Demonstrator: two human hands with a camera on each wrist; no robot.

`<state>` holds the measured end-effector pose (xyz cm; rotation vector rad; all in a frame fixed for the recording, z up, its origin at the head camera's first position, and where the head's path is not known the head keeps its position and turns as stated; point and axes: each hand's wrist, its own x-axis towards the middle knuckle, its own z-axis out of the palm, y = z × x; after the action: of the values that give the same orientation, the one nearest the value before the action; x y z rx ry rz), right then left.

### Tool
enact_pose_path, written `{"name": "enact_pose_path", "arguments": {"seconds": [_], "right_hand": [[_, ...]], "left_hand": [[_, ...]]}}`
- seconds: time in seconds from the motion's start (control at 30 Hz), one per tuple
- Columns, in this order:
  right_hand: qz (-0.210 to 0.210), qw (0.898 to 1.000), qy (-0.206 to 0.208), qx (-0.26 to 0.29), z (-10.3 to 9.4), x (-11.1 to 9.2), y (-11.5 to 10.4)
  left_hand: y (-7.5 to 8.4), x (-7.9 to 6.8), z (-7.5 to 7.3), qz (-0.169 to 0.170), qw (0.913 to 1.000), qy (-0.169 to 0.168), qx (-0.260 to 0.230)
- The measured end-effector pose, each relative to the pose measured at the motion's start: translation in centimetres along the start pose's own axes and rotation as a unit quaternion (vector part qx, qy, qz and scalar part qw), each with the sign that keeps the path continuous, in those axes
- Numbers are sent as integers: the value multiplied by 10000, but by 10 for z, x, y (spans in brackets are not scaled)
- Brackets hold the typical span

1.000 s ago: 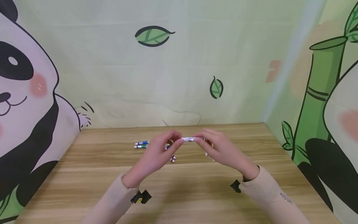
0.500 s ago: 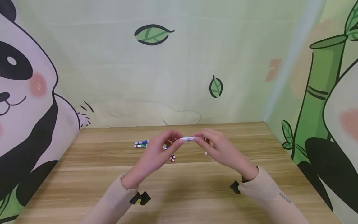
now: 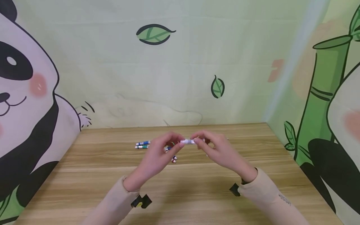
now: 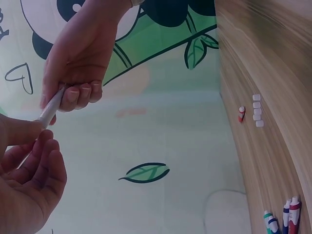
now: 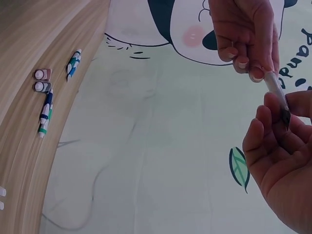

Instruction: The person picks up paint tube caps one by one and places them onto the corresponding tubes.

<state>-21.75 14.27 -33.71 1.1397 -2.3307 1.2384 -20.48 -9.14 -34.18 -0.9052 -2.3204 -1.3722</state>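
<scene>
The slanting dark lettering [image 5: 299,53] on the printed wall cloth [image 5: 146,146] seems to read "panda", at the right edge of the right wrist view; part of another dark character [image 4: 3,24] stands at the left wrist view's edge, too cut off to read. The small print on the right sleeve [image 3: 284,200] is illegible; so are the markings on the white tube [image 3: 189,142] and the coloured tubes [image 3: 142,145].

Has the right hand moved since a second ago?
Yes, slightly: in the head view, the right hand has shifted left, toward the left hand, judged against the small green leaf.
</scene>
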Motion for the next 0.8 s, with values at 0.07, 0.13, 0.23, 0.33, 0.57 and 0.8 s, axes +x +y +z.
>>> {"name": "enact_pose_path", "arguments": {"seconds": [0.07, 0.13, 0.23, 0.33, 0.57, 0.8], "right_hand": [[17, 10000, -21, -22, 0, 0, 0], [-14, 10000, -26, -79, 1, 0, 0], [-97, 9998, 34, -149, 1, 0, 1], [-165, 9995, 153, -225, 1, -1, 1], [-126, 9993, 239, -255, 0, -1, 1], [-81, 9994, 248, -238, 1, -2, 0]], "left_hand": [[-1, -1, -1, 36, 10000, 80, -20], [-1, -1, -2, 24, 9999, 163, -31], [-1, -1, -4, -64, 9996, 262, -70], [-1, -2, -5, -165, 9993, 268, -176], [-1, -4, -6, -90, 9993, 198, -300], [-3, -5, -6, -69, 9993, 130, -342]]}}
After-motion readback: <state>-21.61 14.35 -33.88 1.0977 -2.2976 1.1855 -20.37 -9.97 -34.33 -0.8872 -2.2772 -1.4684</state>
